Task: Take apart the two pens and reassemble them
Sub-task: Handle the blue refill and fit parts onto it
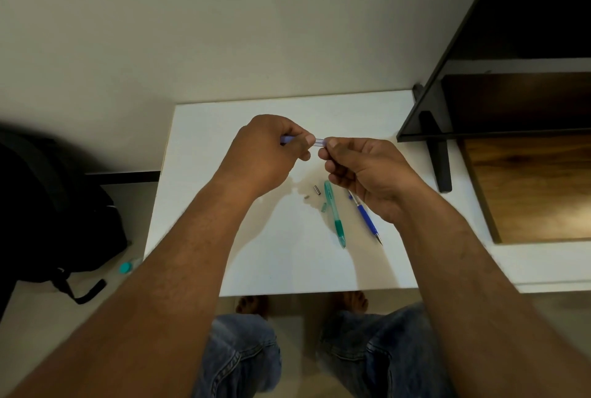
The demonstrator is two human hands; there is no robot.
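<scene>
Pinching opposite ends of the blue barrel (319,142) with left hand (265,154) and right hand (364,173), fingers curled tight (disassembly step, apparently), next needing a steady pull apart.

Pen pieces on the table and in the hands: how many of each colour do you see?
Green: 2, a long green pen body and a small green piece beside it.
Blue: 2, a blue tip section on the table and a pale blue tube pinched between left hand and right hand.
Dark grey: 2, a short cylinder and a tiny bit.
Total: 6.
</scene>
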